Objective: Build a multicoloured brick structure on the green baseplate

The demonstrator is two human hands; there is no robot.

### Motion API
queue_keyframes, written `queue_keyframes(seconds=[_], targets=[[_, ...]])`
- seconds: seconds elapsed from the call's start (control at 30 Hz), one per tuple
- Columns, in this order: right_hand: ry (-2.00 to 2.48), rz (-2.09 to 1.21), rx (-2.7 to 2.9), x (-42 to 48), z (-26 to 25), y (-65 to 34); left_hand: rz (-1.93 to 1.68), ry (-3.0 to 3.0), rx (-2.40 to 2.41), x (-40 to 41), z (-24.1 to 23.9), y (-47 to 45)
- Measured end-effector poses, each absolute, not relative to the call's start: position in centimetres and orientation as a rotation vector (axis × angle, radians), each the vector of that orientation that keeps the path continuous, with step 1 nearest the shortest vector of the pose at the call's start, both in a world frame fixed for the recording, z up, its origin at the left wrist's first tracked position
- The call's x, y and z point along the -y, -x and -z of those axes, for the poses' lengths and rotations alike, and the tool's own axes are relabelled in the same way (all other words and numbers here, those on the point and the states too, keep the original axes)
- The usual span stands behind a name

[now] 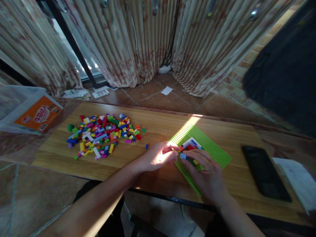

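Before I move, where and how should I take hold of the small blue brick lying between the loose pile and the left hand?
Pinch the blue brick by two opposite sides, coming from above with the left hand, the nearer one. It sits low on the table, apart from the brick pile, so its sides look reachable. Which way its studs face is too small to tell.

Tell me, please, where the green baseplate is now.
In the head view, the green baseplate lies right of centre on the table, between the brick pile and the black device.
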State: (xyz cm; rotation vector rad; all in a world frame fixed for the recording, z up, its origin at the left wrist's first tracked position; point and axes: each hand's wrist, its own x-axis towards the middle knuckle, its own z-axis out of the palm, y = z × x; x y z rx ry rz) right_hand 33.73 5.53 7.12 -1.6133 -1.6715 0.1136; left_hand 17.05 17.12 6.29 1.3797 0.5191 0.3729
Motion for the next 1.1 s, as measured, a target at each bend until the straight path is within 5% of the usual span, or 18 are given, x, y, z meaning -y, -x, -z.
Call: queue_keyframes(seconds=[0.37,1.1], targets=[[1.901,0.170,1.514,-6.5,-4.8,-34.9,-0.340,-1.844,-0.636,-17.7,-6.0,-17.0],[1.874,0.039,1.535,-6.4,-5.4,-36.1,-0.262,-1.964,-0.572,-17.7,-6.6,-17.0]])
